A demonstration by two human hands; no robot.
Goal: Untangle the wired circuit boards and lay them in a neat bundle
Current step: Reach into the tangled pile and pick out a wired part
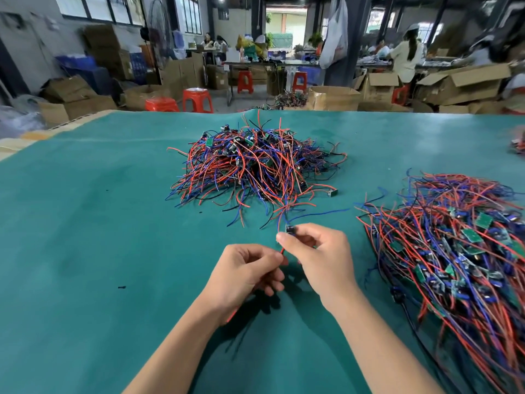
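Centrally, a small wired circuit board (290, 229) is being pinched by the right hand (321, 254), its red wire (282, 251) by the left hand (247, 273), over bare green table mat (99, 223) between two wire heaps.

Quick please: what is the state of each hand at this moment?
Left hand: closed, pinching a thin red wire.
Right hand: closed, pinching a small wired circuit board with a black part, just below the tangled pile of red, blue and black wires.

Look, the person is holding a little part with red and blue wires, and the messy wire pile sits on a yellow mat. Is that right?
Not quite. The mat under the messy wire pile is green, not yellow, as the head view shows. The rest holds: the right hand and left hand hold a little part with red and blue wires.
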